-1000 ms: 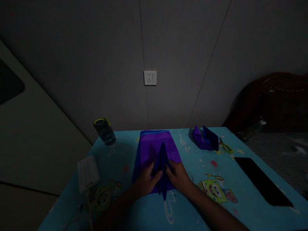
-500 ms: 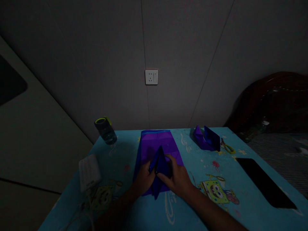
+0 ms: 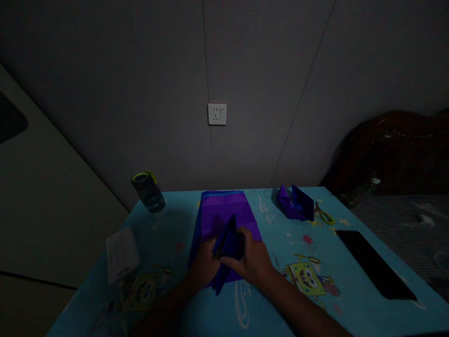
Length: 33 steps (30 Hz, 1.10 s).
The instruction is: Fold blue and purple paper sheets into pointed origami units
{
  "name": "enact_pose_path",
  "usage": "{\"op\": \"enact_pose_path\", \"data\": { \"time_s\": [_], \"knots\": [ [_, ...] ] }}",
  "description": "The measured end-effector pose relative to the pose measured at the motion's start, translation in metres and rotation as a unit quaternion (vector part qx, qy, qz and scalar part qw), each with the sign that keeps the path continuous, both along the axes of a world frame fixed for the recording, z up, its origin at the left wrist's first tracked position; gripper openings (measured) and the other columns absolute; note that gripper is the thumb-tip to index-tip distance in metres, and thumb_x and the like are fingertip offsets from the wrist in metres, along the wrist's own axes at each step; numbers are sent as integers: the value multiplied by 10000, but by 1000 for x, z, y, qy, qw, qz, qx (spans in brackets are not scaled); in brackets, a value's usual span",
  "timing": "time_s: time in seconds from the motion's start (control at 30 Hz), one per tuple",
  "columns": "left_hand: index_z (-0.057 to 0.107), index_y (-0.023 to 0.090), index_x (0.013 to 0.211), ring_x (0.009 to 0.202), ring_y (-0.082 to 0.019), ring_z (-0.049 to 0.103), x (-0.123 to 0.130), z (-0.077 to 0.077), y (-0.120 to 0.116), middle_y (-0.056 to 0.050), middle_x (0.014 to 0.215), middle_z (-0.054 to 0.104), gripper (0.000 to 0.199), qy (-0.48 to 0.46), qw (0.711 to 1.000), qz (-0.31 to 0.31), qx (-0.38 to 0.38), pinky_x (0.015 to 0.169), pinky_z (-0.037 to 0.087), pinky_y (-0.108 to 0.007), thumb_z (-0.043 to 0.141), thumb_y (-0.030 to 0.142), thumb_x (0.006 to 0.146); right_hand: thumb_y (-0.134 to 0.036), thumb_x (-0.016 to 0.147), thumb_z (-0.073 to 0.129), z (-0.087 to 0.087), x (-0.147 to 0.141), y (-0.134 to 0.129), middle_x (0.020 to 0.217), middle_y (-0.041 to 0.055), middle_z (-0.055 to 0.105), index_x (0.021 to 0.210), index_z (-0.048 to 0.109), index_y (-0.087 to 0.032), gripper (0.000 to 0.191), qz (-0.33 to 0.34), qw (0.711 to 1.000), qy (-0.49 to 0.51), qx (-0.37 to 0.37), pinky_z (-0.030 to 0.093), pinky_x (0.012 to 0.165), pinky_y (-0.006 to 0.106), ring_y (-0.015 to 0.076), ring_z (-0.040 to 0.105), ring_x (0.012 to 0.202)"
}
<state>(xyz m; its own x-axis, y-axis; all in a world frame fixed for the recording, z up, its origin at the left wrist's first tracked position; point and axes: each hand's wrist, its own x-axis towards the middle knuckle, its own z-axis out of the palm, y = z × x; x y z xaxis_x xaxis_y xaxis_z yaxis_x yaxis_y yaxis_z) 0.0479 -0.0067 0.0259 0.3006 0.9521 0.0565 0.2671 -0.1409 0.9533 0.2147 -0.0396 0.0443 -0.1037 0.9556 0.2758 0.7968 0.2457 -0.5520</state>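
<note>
Head view: I see the left hand [image 3: 204, 261] and right hand [image 3: 255, 258] both grasping a dark-blue, pointed folded-paper form [image 3: 230, 244] (flat purple paper sheet [image 3: 226, 209] beneath).

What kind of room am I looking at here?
Probably a bedroom: a dark, curved headboard rises behind a striped bed surface on the right, beside a table with a cartoon-print cover.

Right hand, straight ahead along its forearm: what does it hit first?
The folded blue paper in its own grasp. Beyond that, probably the space over the purple sheet; depth is unclear in this dim view.
</note>
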Motion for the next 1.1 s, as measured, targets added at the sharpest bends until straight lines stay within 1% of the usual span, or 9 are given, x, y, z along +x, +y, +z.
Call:
{"op": "enact_pose_path", "data": {
  "time_s": [0.1, 0.23, 0.4, 0.6, 0.67, 0.73, 0.87, 0.97, 1.1],
  "knots": [
    [737, 184, 977, 971, -289, 670, -1, -5, 3, -85, 970, 756, 298, 0, 1000, 29, 5, 921, 488, -398, 582, 209, 725, -525, 808, 649, 0, -2, 0, 765, 35, 646, 1045, 516, -171, 446, 10, 1000, 8, 5, 413, 550, 288, 198, 621, 612],
    [741, 161, 917, 919, -304, 682, -6, -8, 8, -112, 926, 756, 313, 13, 997, 74, -1, 894, 494, -416, 585, 408, 806, -311, 893, 539, 1, 4, 4, 758, 18, 602, 832, 515, -201, 128, 40, 998, 40, 22, 424, 626, 272, 168, 600, 676],
    [737, 158, 919, 895, -299, 685, -9, -4, 9, -108, 928, 758, 392, 20, 998, 66, -16, 889, 494, -407, 554, 494, 833, -168, 895, 444, -1, 8, 7, 761, 23, 583, 784, 524, -198, 141, 52, 997, 39, 30, 427, 639, 272, 157, 573, 671],
    [708, 190, 1068, 1069, -304, 652, -9, -8, 11, -113, 1097, 734, 378, 16, 997, 70, 11, 1003, 445, -422, 576, 444, 820, -341, 953, 487, 4, 15, 9, 872, 47, 638, 922, 587, -193, 181, 94, 994, 22, 41, 474, 735, 287, 183, 624, 805],
    [663, 167, 1161, 1132, -302, 624, -10, -11, 12, -132, 1182, 698, 434, 26, 997, 75, 19, 1038, 418, -447, 550, 430, 835, -367, 960, 481, 9, 29, 15, 937, 60, 654, 1000, 599, -196, 212, 51, 996, 8, 66, 480, 779, 298, 193, 634, 858],
    [613, 155, 1237, 1188, -293, 592, -11, -13, 14, -139, 1254, 659, 477, 31, 996, 77, 22, 1074, 384, -462, 521, 417, 850, -355, 972, 445, 12, 53, 23, 1000, 81, 653, 1057, 611, -190, 249, -60, 994, -32, 85, 482, 784, 311, 200, 643, 860],
    [544, 161, 1315, 1258, -272, 541, -12, -12, 14, -132, 1340, 599, 514, 26, 997, 68, 35, 1108, 354, -443, 522, 387, 854, -327, 955, 425, 9, 113, 37, 1180, 148, 591, 1194, 602, -182, 331, -296, 930, -205, 74, 457, 647, 313, 214, 636, 794],
    [519, 168, 1333, 1269, -263, 530, -11, -12, 12, -129, 1358, 581, 508, 32, 996, 69, 51, 1097, 372, -425, 526, 366, 866, -291, 898, 509, 1, 146, 39, 1053, 174, 611, 1092, 656, -134, 291, -344, 898, -267, 62, 437, 679, 332, 277, 606, 883],
    [502, 174, 1351, 1245, -271, 546, -10, -11, 10, -135, 1343, 588, 515, 63, 990, 88, 92, 1068, 404, -411, 537, 359, 872, -269, 854, 577, -9, 162, 38, 990, 201, 608, 913, 703, -127, 199, -358, 872, -330, 54, 415, 700, 371, 332, 563, 939]
  ]
}}
